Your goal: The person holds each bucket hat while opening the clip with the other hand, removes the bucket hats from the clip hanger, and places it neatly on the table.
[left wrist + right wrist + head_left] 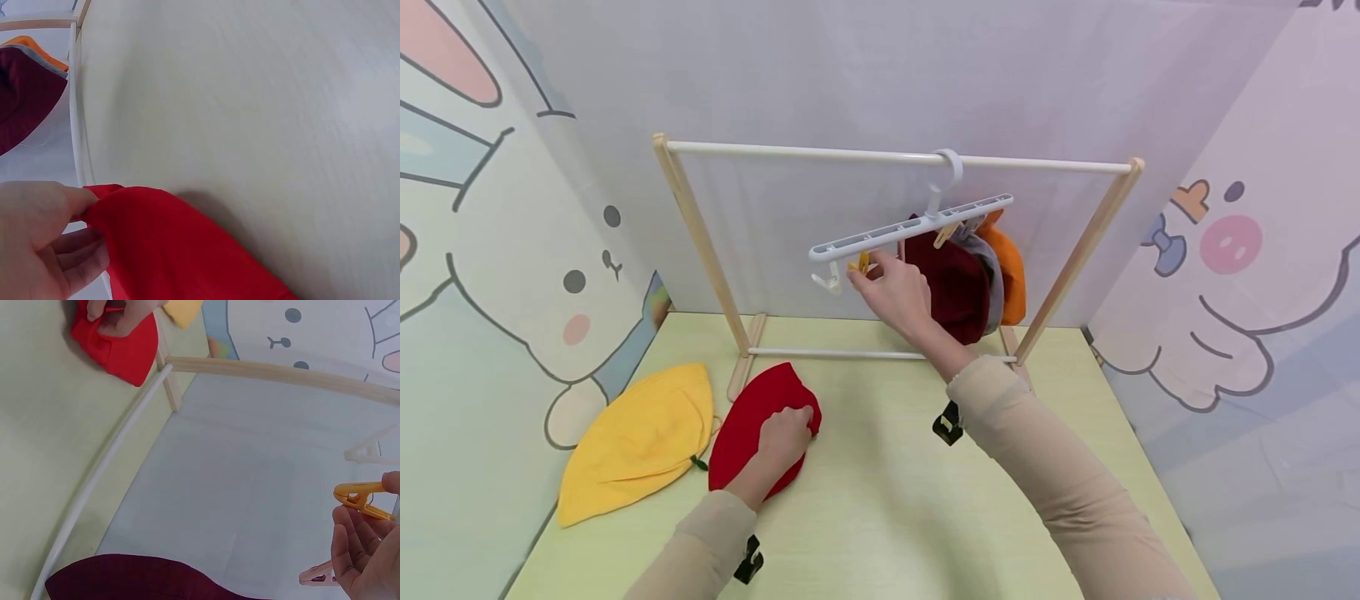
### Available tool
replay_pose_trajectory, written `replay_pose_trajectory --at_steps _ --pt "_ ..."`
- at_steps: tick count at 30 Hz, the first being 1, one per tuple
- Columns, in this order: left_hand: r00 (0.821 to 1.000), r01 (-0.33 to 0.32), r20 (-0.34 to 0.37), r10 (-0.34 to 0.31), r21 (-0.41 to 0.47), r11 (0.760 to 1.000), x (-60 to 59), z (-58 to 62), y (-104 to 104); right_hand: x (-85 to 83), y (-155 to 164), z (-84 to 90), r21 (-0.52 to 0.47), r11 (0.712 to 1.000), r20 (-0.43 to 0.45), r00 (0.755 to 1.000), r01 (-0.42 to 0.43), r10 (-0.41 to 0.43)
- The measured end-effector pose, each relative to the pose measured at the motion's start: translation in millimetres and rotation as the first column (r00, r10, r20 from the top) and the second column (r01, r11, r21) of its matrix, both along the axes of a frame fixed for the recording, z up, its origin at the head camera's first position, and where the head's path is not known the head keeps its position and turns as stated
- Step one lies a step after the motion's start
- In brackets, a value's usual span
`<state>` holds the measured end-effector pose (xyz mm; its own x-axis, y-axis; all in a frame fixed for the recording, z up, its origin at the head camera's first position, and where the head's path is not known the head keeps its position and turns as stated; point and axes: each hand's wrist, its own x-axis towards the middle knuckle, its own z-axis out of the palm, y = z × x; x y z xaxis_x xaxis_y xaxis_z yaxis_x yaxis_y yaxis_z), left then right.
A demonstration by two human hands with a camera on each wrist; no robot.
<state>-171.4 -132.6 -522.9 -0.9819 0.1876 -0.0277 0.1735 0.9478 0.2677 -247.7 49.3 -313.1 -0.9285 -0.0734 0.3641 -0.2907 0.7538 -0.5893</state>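
At the left of the table lies a red fabric hat (737,437), and my left hand (786,433) pinches its edge between thumb and fingers. The left wrist view shows that fold of cloth (162,244) close up. My right hand (898,293) is raised to a pale clip hanger (880,239), pinching a yellow clothes peg (356,499) below its bar. A white peg (831,283) dangles at the bar's left end; a pink peg (317,575) shows near my right fingers. Maroon (955,287), grey (996,287) and orange (1013,271) hats hang at the hanger's right half.
The hanger hooks over the white top rail (805,152) of a wooden-legged rack. A lower rail (842,354) runs close above the table (865,517). Left of the red hat lies a yellow hat (640,442) with a cord. Cartoon-printed cloth walls enclose the sides.
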Motion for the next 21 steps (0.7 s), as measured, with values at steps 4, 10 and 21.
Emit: replay_pose_trajectory --at_steps 4,10,21 --pt "1.0 0.01 0.005 -0.01 0.05 0.999 2.6 -4.4 1 0.3 0 -0.3 0.001 1.0 -0.006 1.0 -0.003 0.003" --pt "1.0 0.027 0.001 -0.027 0.097 0.995 4.8 -9.2 2 0.5 0 0.2 -0.001 1.0 -0.005 1.0 -0.004 0.004" --pt "0.996 0.08 0.035 -0.08 -0.009 0.997 12.4 -12.2 5 0.2 -1 1.4 0.001 1.0 0.014 1.0 0.002 -0.002"
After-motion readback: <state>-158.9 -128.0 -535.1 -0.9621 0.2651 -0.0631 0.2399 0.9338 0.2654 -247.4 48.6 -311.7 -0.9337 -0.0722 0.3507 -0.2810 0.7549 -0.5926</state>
